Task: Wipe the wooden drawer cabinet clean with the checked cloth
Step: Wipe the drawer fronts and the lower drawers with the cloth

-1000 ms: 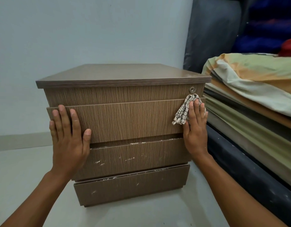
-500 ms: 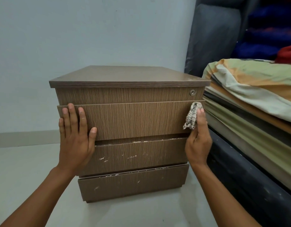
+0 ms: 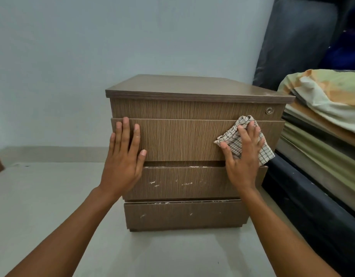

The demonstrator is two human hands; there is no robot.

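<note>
Both hands were flat on the wooden drawer cabinet [image 3: 184, 140] at centre frame: the left hand [image 3: 123, 160], fingers spread and holding nothing, pressed the left end of the second drawer front. The right hand [image 3: 242, 154], open-palmed, pinned the checked cloth [image 3: 232, 136] against the right end of that same drawer, just below the small round lock [image 3: 268, 110]. White scuffs marked the two lower drawers, and folded bedding [image 3: 328, 96] was stacked at the right edge of frame.
</note>
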